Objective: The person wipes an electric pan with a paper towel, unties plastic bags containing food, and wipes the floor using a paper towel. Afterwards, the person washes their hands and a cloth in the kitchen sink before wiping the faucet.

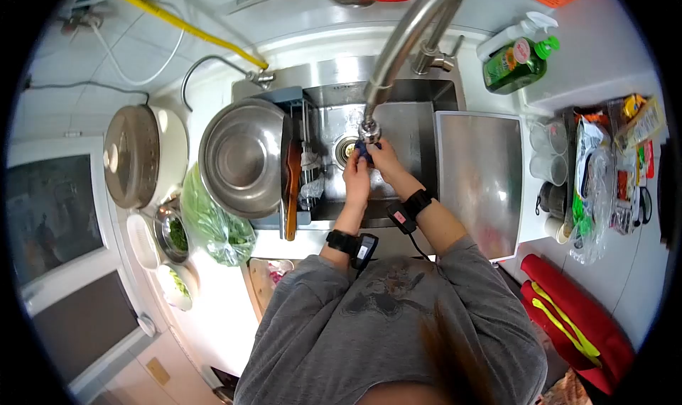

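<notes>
Both my hands are together over the steel sink (412,132), right beneath the faucet's spout (369,130). Between them is a small dark blue item (372,151), possibly cloth-like; its kind is too small to tell. My left hand (357,176) has its fingers closed on the item from the left. From the other side, my right hand (388,162) grips it too, with fingers curled and partly hidden. The drain (347,149) lies just left of the fingers. Whether water is running I cannot tell.
A large steel bowl (245,156) sits left of the sink, beside a wooden-handled knife (292,185) in a rack. A steel board (479,181) covers the right side. Green soap bottle (515,66), cups (548,168) and a greens bag (213,224) stand around.
</notes>
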The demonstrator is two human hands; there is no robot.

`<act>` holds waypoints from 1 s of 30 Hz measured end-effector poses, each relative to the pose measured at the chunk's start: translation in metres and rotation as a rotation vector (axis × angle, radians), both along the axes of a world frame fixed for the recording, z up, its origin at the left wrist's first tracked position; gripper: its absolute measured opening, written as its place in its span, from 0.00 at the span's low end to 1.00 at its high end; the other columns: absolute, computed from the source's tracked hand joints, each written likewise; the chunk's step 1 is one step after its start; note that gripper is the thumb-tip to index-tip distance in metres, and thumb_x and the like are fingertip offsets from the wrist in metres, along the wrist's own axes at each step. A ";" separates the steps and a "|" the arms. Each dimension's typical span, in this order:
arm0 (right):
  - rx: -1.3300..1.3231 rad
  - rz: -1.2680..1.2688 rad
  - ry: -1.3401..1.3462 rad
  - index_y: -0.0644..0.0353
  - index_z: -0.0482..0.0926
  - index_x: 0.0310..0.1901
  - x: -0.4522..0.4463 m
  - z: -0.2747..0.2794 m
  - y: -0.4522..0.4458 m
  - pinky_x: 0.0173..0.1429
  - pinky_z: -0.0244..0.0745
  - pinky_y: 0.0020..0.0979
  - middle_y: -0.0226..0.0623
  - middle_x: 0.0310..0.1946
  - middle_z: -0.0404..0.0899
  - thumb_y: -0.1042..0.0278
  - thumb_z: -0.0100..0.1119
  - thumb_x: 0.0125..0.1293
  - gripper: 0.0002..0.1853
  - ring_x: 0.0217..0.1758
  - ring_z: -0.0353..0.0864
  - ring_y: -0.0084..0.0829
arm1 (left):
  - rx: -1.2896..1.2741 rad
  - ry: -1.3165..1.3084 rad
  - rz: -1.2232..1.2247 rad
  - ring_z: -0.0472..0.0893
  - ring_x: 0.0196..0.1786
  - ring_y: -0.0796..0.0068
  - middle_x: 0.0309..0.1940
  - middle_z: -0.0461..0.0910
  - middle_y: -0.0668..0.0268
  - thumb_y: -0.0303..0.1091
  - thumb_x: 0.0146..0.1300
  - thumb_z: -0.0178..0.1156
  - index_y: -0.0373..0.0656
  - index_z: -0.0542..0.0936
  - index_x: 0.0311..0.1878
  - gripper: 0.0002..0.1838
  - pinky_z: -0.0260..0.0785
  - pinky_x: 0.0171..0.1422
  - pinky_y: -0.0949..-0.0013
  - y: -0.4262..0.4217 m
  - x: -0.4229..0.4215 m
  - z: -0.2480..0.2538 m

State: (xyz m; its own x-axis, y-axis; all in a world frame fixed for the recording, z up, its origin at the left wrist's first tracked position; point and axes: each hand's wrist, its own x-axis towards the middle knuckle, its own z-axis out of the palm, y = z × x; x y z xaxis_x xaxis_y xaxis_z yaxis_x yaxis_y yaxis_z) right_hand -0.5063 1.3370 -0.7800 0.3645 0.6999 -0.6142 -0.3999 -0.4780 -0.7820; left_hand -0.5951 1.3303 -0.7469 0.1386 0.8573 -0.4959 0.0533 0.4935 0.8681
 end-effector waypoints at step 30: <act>-0.441 0.463 -0.987 0.63 0.73 0.37 0.043 0.056 -0.028 0.39 0.68 0.44 0.53 0.29 0.75 0.56 0.47 0.58 0.16 0.37 0.73 0.50 | -0.674 -0.495 0.319 0.71 0.43 0.65 0.41 0.70 0.61 0.48 0.63 0.38 0.41 0.67 0.45 0.20 0.63 0.50 0.61 -0.004 0.022 -0.052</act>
State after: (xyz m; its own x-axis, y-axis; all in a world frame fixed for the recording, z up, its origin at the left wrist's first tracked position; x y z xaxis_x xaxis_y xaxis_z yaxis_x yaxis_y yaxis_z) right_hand -0.4629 1.3093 -0.7242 0.5845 0.6877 -0.4305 0.5694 -0.7257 -0.3861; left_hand -0.5729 1.3268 -0.7989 0.2754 0.4396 -0.8549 -0.4780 0.8342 0.2750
